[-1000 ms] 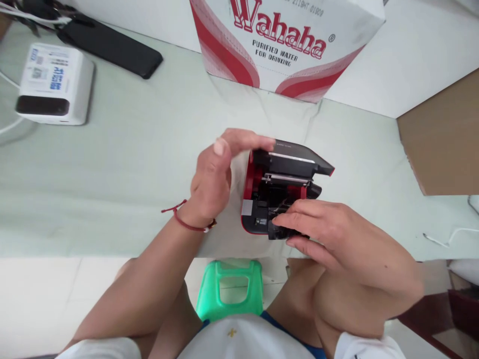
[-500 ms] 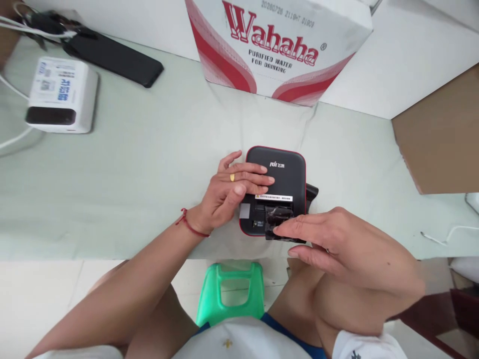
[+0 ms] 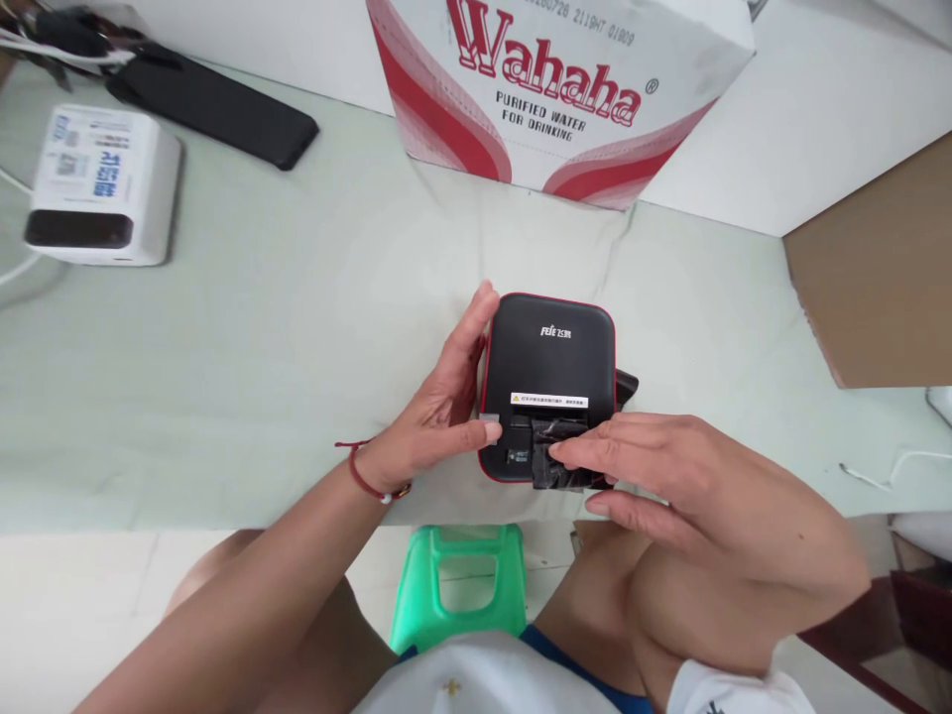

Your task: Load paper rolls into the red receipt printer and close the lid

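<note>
A small black printer [image 3: 554,362] with red trim and a white warning label lies on the table before me. My left hand [image 3: 450,392] grips its left side, fingers along the edge and thumb on top by a small grey patch at the front left. Crumpled, shiny black tape [image 3: 546,466] covers part of the printer's front right and hangs past its front edge. My right hand [image 3: 661,471] has its fingertips pressed on this tape, the thumb lower at the front corner. Behind the printer's right side, a black piece [image 3: 626,385] sticks out.
A Wahaha water carton [image 3: 565,109] stands at the back. To the left are a white box-shaped device [image 3: 104,188], a black phone-like slab [image 3: 215,104] and white cables. Brown cardboard [image 3: 878,268] is at the right. Below the table edge sits a green stool [image 3: 465,625].
My left hand has moved from lying flat on the printer's top to its left side, with the thumb on the front left. My right hand stays on the black tape.
</note>
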